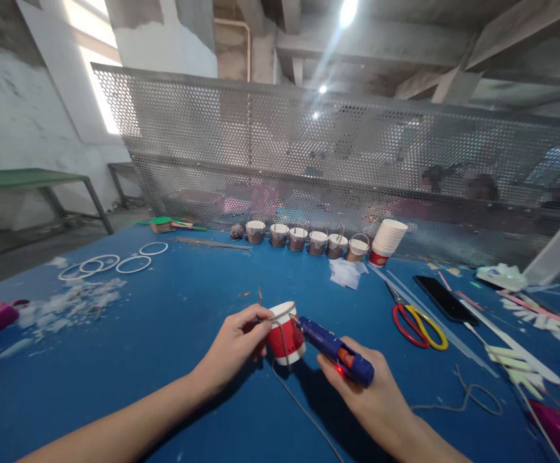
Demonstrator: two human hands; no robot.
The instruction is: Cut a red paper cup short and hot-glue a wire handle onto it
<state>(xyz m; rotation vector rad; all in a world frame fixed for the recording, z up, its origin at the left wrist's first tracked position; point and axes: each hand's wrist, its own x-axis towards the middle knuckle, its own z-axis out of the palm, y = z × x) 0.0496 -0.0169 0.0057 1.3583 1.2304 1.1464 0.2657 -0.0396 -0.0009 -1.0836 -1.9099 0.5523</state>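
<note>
My left hand [241,347] pinches the rim of a red and white paper cup [283,341], held tilted above the blue table. A thin grey cord [303,408] runs down the cup's side and trails toward the near table edge. In my right hand [373,392] is a blue glue gun [330,344] with a small red light glowing on it. Its nozzle meets or nearly meets the cup just below the rim; I cannot tell which. The fingers of my right hand wrap around the handle, which is mostly hidden.
Several small cord-wrapped cups [299,240] line the back, beside a stack of paper cups [388,241]. To the right lie scissors [419,326], a black phone [445,299] and clear sticks. White rings [134,264] and plastic scraps [74,305] cover the left. A perforated metal screen [308,148] stands behind.
</note>
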